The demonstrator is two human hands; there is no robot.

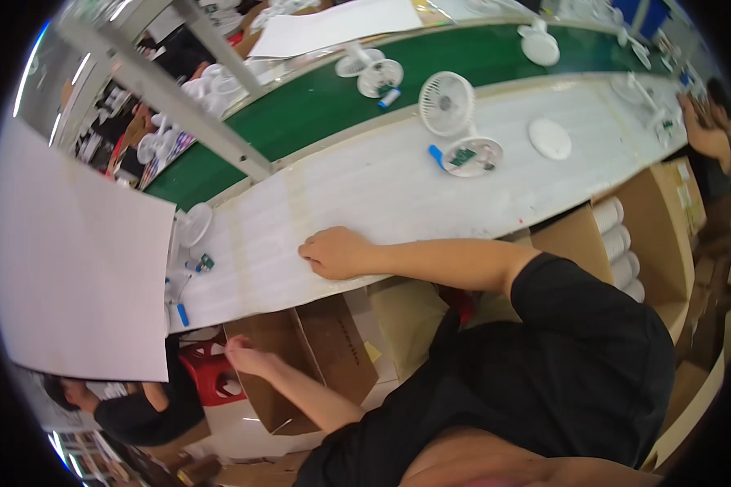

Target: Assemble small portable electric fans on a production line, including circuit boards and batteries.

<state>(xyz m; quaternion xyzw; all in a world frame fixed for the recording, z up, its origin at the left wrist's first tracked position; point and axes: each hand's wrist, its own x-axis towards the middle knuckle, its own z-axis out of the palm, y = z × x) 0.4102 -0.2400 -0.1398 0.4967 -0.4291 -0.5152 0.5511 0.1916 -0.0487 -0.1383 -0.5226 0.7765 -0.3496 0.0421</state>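
Note:
My right hand point(337, 253) rests on the white work surface point(365, 191), near its front edge. Its fingers are curled closed, and the palm side is hidden. My left hand point(250, 358) hangs over an open cardboard box point(341, 345) below the table edge. Its fingers are loosely bent and somewhat apart, and I see nothing in them. Beyond my right hand lies a small white fan point(447, 104), its round base point(481, 154) opened to show a green circuit board point(463, 157). A blue cylindrical battery point(436, 156) sits beside that base. To its right is a white round cover point(550, 139).
A green conveyor belt point(300, 122) behind the table carries several fan parts. A large white panel point(81, 252) blocks the left side. Co-workers sit at far left point(150, 410) and far right point(711, 130). Another box point(654, 235) holds white rolled or stacked round pieces.

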